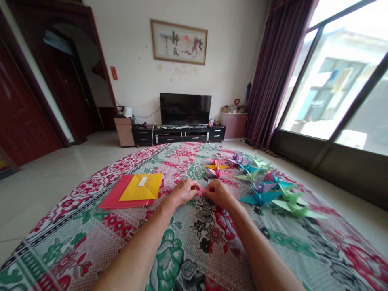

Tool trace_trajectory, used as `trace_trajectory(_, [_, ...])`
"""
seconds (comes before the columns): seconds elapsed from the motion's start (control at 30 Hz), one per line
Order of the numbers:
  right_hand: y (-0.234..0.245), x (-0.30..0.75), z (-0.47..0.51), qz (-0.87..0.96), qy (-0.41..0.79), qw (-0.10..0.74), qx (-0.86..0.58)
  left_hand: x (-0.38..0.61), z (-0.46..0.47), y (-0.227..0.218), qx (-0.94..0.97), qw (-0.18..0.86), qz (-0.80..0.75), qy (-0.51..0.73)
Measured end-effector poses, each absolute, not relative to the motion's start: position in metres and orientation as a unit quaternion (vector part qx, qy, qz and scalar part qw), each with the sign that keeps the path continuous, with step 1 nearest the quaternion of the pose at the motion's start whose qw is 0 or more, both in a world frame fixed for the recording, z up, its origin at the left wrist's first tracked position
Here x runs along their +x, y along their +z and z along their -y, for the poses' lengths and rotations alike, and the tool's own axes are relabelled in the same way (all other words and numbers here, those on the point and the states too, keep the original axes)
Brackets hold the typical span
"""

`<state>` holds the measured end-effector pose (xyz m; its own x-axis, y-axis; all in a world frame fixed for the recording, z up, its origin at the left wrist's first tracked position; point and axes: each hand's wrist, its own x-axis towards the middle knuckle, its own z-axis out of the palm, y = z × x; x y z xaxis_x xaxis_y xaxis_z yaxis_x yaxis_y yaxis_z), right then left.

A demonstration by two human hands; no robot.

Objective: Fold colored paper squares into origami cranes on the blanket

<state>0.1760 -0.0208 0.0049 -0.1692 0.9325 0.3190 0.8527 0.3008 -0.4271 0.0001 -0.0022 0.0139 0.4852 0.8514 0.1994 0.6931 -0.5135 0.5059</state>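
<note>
My left hand (184,191) and my right hand (217,191) meet over the flowered tablecloth (188,238), fingers pinched together on a small pink piece of paper (202,190) held between them. The paper is mostly hidden by the fingers. Just to the left lies a yellow paper sheet (142,187) on top of a red sheet (117,194). To the right several folded paper cranes (262,190) in blue, green, purple, pink and yellow stand on the cloth.
The round table reaches toward a tiled floor (60,169). A television (185,109) on a low black stand sits at the far wall. Dark curtains (273,72) and a large window (339,81) are on the right, dark red doors on the left.
</note>
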Motion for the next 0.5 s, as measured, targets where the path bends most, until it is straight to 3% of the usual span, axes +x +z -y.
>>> trace_trajectory(0.5, [0.0053,0.1709,0.0232,0.745,0.104,0.287,-0.594,-0.0052,-0.0032,0.0077,0.853,0.192,-0.433,0.221])
